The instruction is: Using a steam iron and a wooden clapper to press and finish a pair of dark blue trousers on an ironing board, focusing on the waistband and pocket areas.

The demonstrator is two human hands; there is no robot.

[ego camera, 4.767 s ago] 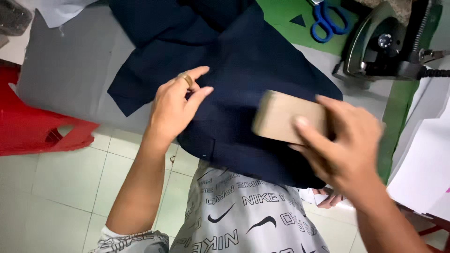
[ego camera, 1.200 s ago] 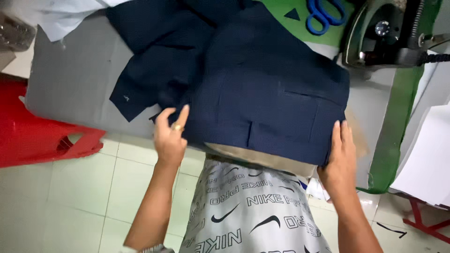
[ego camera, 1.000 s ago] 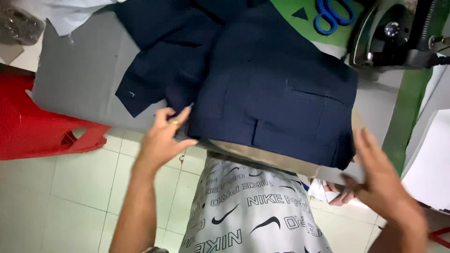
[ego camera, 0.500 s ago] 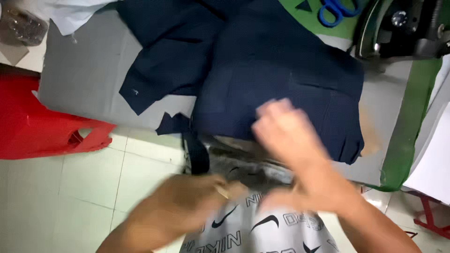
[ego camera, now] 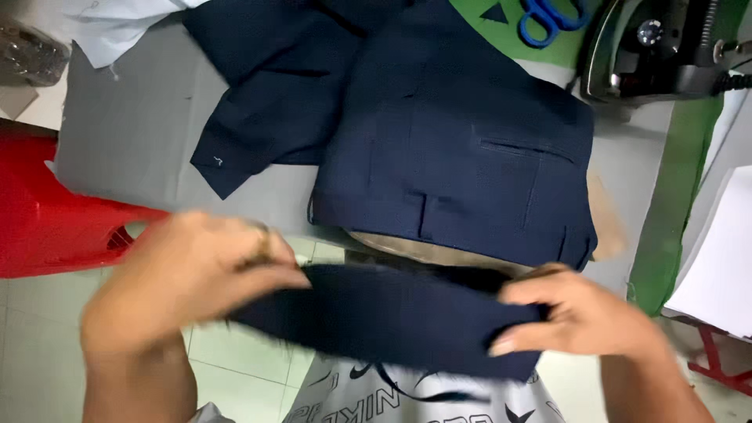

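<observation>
My left hand [ego camera: 188, 282] and my right hand [ego camera: 580, 317] each grip one end of a small navy fabric piece [ego camera: 399, 317], stretched flat between them in front of my body. Just beyond it, navy trousers [ego camera: 462, 164] lie on the grey ironing table [ego camera: 125, 133], waistband toward me, with a welt pocket showing. The waistband sits over a tan padded block [ego camera: 423, 252]. More navy cloth [ego camera: 266, 94] is spread to the left of the trousers.
A black steam iron [ego camera: 666, 51] rests at the table's back right, on a green mat [ego camera: 681, 196]. Blue scissors [ego camera: 552, 17] lie behind the trousers. A red plastic stool [ego camera: 47, 211] stands at left, white cloth [ego camera: 117, 27] at back left, white sheets [ego camera: 721, 266] at right.
Both hands left the trousers' waistband edge, came toward my body and took hold of the small navy piece, which is now held stretched between them.
</observation>
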